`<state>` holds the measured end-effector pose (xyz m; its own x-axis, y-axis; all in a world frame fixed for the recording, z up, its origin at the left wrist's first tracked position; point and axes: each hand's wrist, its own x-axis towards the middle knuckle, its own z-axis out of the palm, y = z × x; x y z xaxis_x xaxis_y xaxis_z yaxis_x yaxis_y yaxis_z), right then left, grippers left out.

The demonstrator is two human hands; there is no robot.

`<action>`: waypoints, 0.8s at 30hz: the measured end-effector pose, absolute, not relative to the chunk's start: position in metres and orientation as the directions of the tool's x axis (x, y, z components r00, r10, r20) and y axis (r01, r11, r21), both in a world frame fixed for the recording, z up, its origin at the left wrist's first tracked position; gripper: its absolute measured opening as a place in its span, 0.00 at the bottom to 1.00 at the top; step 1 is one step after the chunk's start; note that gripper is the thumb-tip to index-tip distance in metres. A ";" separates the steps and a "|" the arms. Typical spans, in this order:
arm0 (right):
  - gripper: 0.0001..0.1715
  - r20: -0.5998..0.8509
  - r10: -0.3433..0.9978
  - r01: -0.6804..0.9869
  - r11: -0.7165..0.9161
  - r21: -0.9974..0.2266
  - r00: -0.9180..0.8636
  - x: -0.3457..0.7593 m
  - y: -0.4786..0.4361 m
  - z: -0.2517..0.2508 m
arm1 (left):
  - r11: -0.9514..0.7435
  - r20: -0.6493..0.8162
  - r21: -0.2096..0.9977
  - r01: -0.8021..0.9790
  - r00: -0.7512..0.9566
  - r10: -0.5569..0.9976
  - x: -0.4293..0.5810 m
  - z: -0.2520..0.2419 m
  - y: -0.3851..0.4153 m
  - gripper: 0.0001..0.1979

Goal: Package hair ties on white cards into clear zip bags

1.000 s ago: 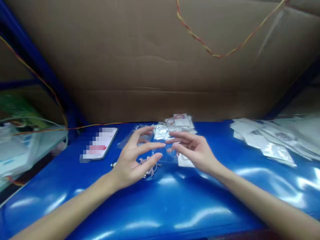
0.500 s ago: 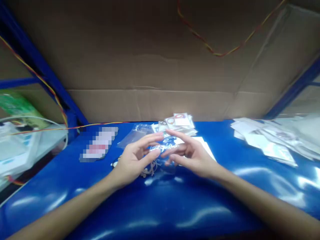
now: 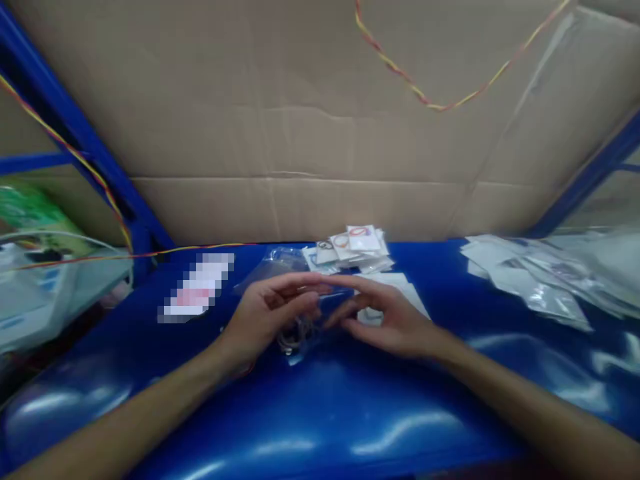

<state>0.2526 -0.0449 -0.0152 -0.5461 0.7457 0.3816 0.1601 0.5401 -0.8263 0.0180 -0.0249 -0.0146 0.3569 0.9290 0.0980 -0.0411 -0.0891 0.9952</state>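
Observation:
Fingertips nearly meeting, my two hands are over the middle of the blue table. My left hand [image 3: 273, 313] is curled, thumb near its fingers, at a clear plastic bag [image 3: 334, 303] that is hard to see against the blue. My right hand [image 3: 390, 319] reaches in from the other side, index finger stretched to the left fingertips, thumb and other fingers loosely bent and apart. Below the left fingers lies a small bunch of thin cord bracelets [image 3: 297, 337], partly hidden. White cards [image 3: 413, 297] lie behind my right hand.
Small bagged cards with bracelets [image 3: 357, 241] are piled at the back, beside a flat clear bag [image 3: 280, 261]. A blurred-out pinkish item [image 3: 197, 288] lies left. White packets [image 3: 530, 273] spread at right. A cardboard wall [image 3: 320, 133] closes the back; twisted wire [image 3: 435, 107] hangs there.
My hands have drawn closer, with the index fingers now meeting. The shiny film between them shows less glare. The view has brightened at the cardboard.

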 end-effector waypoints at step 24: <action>0.20 0.420 0.879 0.514 0.474 -0.715 -0.227 0.275 -0.022 -0.007 | -0.021 -0.019 0.992 0.126 0.306 0.952 0.020 -0.014 -0.026 0.19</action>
